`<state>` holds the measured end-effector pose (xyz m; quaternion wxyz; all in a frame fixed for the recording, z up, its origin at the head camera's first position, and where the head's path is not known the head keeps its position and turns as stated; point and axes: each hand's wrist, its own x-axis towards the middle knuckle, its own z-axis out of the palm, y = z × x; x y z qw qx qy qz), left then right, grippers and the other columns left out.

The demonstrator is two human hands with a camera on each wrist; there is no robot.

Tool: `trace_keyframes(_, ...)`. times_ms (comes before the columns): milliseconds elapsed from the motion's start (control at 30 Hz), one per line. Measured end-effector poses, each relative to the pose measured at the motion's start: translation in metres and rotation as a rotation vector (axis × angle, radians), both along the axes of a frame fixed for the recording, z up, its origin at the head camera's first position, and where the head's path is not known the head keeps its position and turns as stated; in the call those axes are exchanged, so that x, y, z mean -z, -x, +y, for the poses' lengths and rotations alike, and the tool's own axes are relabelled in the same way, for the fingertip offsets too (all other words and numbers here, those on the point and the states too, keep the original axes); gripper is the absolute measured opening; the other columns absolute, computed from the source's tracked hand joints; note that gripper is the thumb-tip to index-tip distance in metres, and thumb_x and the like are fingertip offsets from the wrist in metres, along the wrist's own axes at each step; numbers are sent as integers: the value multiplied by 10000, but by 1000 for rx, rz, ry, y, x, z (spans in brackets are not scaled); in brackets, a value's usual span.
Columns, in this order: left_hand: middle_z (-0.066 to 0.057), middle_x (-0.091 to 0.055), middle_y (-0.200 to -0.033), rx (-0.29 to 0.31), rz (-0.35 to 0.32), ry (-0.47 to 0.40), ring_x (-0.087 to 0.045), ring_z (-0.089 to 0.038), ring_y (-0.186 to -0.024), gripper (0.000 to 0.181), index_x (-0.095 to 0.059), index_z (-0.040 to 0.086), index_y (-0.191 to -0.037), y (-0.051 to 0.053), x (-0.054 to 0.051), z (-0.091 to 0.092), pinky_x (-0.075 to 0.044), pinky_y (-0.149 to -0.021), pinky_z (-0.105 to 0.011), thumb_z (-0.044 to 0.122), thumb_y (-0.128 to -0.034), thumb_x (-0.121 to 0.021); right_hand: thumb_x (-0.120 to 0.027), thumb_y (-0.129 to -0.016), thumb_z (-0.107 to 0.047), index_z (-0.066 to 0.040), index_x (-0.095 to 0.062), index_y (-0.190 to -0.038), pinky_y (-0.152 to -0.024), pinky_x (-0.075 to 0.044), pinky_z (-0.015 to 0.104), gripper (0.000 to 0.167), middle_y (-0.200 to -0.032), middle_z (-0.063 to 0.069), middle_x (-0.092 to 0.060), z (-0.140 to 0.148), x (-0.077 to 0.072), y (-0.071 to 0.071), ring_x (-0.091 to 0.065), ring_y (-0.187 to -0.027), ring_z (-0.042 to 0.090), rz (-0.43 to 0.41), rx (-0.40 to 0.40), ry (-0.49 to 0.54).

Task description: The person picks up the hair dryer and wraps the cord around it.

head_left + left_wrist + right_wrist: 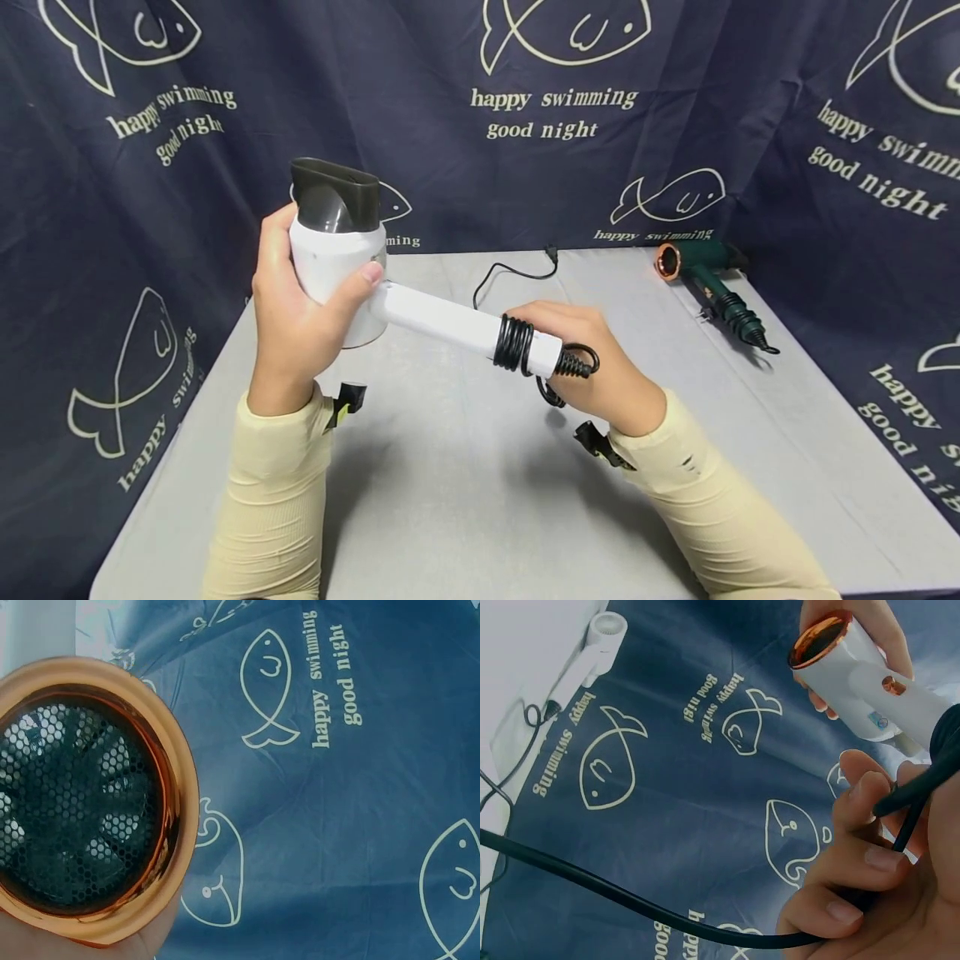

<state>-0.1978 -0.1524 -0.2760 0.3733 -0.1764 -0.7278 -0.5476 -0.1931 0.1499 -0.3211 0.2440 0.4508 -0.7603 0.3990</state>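
Observation:
A white hair dryer (442,321) with a black nozzle (337,196) is held up above the table, nozzle upward. My left hand (296,321) grips its barrel, thumb across the front. The copper-rimmed intake grille (67,802) fills the left side of the left wrist view. Black cord (513,343) is wound around the handle's lower end. There my right hand (600,367) is partly hidden behind the handle; in the right wrist view its curled fingers (862,859) hold a loose length of the cord (652,904).
A dark green hair dryer (693,258) with a copper ring lies at the table's back right, cord wrapped. Near the back edge lies a black plug (551,252) on a thin cable. Another white hair dryer (604,637) appears in the right wrist view. Dark printed curtains surround the grey table (450,500).

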Motion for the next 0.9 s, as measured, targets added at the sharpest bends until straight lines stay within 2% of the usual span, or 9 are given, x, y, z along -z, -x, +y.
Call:
trace_keyframes(100, 4, -681, -1124, 15, 12, -14, -640, -198, -935, 684, -563, 172, -1388, 1, -1, 0, -483, -751, -278, 229, -768, -846, -604, -964, -7, -144, -745, -1093, -820, -558, 230, 235, -1042, -61, -746, 0, 2, -1, -678, -914, 79, -43, 15, -6)
trace_keyframes(200, 7, -677, -1140, 33, 28, -30, -643, -210, -948, 680, -567, 168, -1386, 1, -1, 0, -487, -768, -281, 221, -767, -845, -605, -967, -2, -166, -750, -1058, -806, -554, 229, 237, -1024, -69, -740, -2, 3, -2, -666, -888, 77, -66, 34, 1)
trace_keyframes(367, 15, -673, -1149, 43, 37, -53, -647, -212, -954, 670, -562, 156, -1385, 2, 0, 2, -491, -783, -283, 197, -776, -838, -570, -983, 13, -144, -717, -960, -719, -513, 227, 216, -905, -62, -683, -6, 2, -3, -594, -783, 77, -50, 47, -1)
trace_keyframes(467, 20, -678, -1123, 29, 35, -64, -649, -203, -938, 667, -556, 150, -1383, 2, 0, 2, -491, -775, -279, 199, -781, -838, -576, -965, 37, -115, -674, -916, -633, -464, 217, 187, -796, -52, -604, -7, 3, -6, -524, -691, 52, -60, 64, -30)
trace_keyframes(600, 28, -682, -1106, 4, 37, -75, -650, -196, -931, 670, -551, 144, -1383, 3, 0, 3, -493, -779, -273, 216, -783, -840, -620, -985, -51, -112, -661, -992, -558, -415, 221, 74, -722, -64, -505, -9, 4, -11, -440, -602, 30, -103, 119, -116)
trace_keyframes(767, 17, -679, -1092, -43, 21, -71, -639, -186, -923, 685, -540, 152, -1387, 2, 0, 4, -486, -777, -267, 259, -780, -839, -578, -1047, -192, -127, -642, -1049, -709, -479, 257, 91, -871, -63, -570, -13, 7, -15, -505, -747, 48, -65, 168, -282)
trace_keyframes(900, 35, -666, -1079, -91, -17, -78, -625, -156, -934, 689, -533, 149, -1387, 1, -2, 5, -472, -791, -248, 256, -776, -835, -546, -1061, -195, -115, -621, -1060, -753, -491, 250, 109, -928, -61, -584, -15, 9, -16, -520, -776, 51, -58, 135, -351)
